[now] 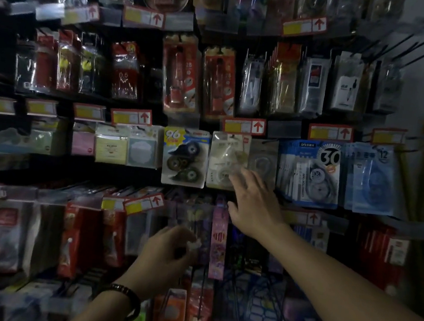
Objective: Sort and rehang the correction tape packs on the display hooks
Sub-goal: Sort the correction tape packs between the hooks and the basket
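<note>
Correction tape packs hang in the middle row: a pack marked 96 [185, 157] with three dark tapes, a cream pack [223, 153], a dim grey pack [263, 160], blue packs marked 30 [311, 173] and blue packs marked 12 [372, 179]. My right hand [253, 206] is spread open, its fingertips on the cream pack's lower right corner. Lower down, my left hand [167, 255] is curled on a blurred clear pack [192, 221] in front of the bottom row. What that pack holds is too blurred to tell.
Sticky-note packs [126, 146] hang left of the tapes. Red pencil packs [180, 76] and compass sets fill the row above. Red packs [74, 240] and a pink strip pack [218, 239] hang below. Yellow price tags with red arrows line each rail. Bare black hooks [413, 48] jut out at the upper right.
</note>
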Demonstrator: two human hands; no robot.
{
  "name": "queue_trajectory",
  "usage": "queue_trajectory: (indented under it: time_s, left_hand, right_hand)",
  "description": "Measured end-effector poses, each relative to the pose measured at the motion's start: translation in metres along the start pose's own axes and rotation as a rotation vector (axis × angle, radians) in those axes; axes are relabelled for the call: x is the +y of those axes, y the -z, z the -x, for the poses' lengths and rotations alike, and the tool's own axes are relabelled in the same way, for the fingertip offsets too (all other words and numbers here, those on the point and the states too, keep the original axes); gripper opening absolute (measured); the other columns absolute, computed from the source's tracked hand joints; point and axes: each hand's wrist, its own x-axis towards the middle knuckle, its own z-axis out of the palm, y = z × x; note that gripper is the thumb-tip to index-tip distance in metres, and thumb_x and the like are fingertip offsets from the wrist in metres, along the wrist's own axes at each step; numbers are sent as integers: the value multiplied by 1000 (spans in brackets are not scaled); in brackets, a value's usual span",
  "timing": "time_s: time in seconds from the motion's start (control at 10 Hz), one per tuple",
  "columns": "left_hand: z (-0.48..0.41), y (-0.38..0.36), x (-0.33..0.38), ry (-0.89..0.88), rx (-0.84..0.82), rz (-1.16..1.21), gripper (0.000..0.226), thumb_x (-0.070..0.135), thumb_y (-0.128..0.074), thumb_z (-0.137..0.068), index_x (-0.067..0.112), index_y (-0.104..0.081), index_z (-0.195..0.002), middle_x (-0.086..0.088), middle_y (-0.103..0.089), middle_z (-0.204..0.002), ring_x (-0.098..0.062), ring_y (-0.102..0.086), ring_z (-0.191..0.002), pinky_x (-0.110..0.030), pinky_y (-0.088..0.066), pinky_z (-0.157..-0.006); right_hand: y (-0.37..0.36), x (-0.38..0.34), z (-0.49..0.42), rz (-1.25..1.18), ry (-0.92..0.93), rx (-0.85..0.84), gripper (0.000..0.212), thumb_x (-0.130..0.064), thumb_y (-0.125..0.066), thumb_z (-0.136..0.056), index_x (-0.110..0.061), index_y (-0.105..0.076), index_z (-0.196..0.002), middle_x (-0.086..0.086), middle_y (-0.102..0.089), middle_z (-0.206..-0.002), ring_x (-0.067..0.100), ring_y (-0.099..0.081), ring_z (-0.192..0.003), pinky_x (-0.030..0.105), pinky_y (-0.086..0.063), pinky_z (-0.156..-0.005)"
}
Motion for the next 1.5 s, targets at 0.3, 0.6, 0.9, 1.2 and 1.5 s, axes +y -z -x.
queue_trajectory:
  time_s: [0.3, 0.6, 0.9, 1.2, 1.5]
  left_hand:
    - [149, -84, -58, 146, -384, -56, 7, 33, -67, -103, 34, -69, -110, 16, -72, -108, 2, -68, -94, -20, -57, -78]
    - [320, -203, -148, 435, -767, -132, 21, 29, -68, -101, 21, -75, -119, 0, -76, -121, -21, -72, -111, -33, -57, -94]
    - [383, -279, -226, 681, -1029, -180, 41, 37, -67, -101, 23, -62, -139, -5, -71, -133, -25, -66, -123, -34, -51, -100]
    - [383, -312, -259, 850, -1187, -192, 47, 42, -55, -107, 16, -54, -146, -14, -64, -143, -34, -62, -129, -46, -51, -110]
    - [376, -302, -279, 945, -1193, -247, 39, 43, -49, -108, 24, -56, -141, -10, -64, -144, -33, -64, -128, -51, -53, -109]
  right_hand:
    - [-53, -33, 168, -256, 72, -69, 31, -34, -63, -94, -16, -63, -120, 2, -57, -115, 25, -54, -112, 42, -53, -83]
    - [-183, -55, 422, -469, -157, -662, 18, -32, -65, -91, -25, -64, -108, -5, -61, -110, 21, -61, -103, 40, -55, -83]
    - [-284, -76, 602, -563, -545, -1200, 13, -24, -76, -90, -22, -70, -102, -1, -72, -100, 20, -69, -94, 34, -56, -80]
    - [-355, -131, 675, -649, -572, -1543, 26, -30, -73, -90, -16, -72, -112, 9, -73, -110, 28, -69, -105, 34, -54, -90]
    - [-427, -222, 667, -714, -390, -1411, 79, -38, -71, -96, -10, -34, -161, 22, -26, -166, 39, -30, -151, 45, -31, -122]
